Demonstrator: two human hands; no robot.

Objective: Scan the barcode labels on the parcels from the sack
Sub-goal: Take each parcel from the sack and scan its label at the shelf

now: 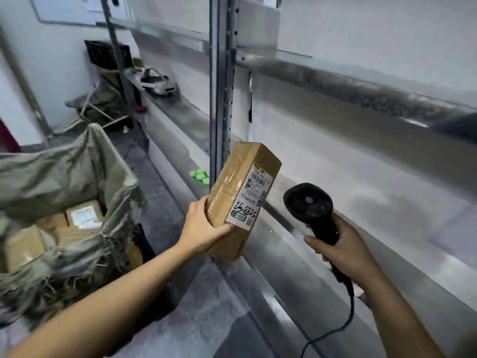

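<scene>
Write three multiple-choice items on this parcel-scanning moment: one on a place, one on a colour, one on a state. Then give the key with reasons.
1. Where does the open sack stand?
A. on the person's left
B. on the metal shelf
C. behind the scanner

2. What colour are the small objects on the shelf ledge?
A. red
B. green
C. blue

3. How is the cardboard parcel held?
A. lying in the sack
B. resting flat on the shelf
C. gripped in the left hand, label facing the scanner

Key: 1 A, the sack sits left of the arms; 2 B, they are bright green; 3 C, the left hand grips it while the right hand holds the scanner.
</scene>
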